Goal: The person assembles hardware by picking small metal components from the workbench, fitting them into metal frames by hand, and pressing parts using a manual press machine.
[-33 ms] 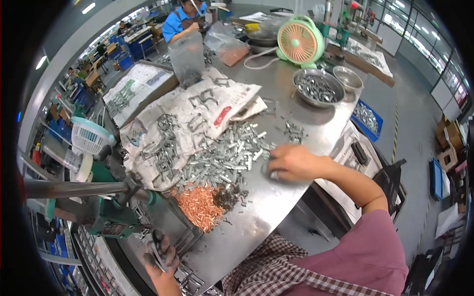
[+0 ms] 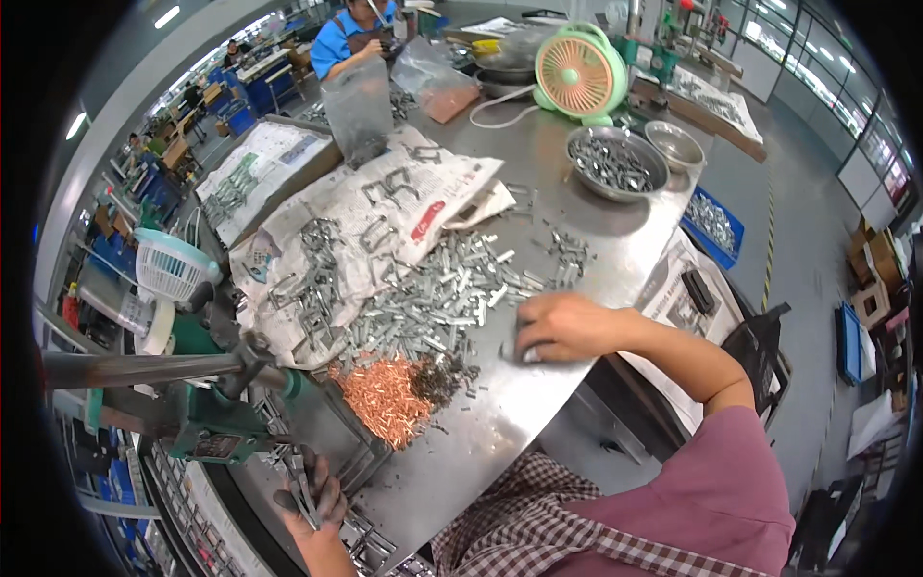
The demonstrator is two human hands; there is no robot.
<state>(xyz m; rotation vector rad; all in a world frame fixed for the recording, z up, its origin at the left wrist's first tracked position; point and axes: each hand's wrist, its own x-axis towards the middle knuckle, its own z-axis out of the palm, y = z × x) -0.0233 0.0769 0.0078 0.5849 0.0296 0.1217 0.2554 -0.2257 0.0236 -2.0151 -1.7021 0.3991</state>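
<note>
My left hand [image 2: 322, 505], fingertips darkened, is closed around a grey metal bracket [image 2: 302, 489] below the head of a green bench press [image 2: 216, 435]. My right hand [image 2: 560, 329] is over the steel table with its fingers curled inward; whatever is at its fingertips is too small or hidden to make out. Left of it spreads a heap of short silver metal pieces [image 2: 444, 293]. Nearer me lie a pile of copper-coloured pins [image 2: 385, 404] and a small dark pile of tiny parts [image 2: 439, 383].
U-shaped wire-like brackets [image 2: 322, 274] lie on newspaper [image 2: 452, 188]. A steel bowl of metal parts [image 2: 615, 163], a smaller bowl [image 2: 675, 146] and a green fan [image 2: 580, 72] stand farther back. A blue tray [image 2: 713, 227] is beyond the table's right edge. Across the table sits a person [image 2: 351, 43].
My right hand has shifted slightly, its fingers lower and clearer. The bracket in my left hand has turned a little under the press. The whole view has shifted slightly.
</note>
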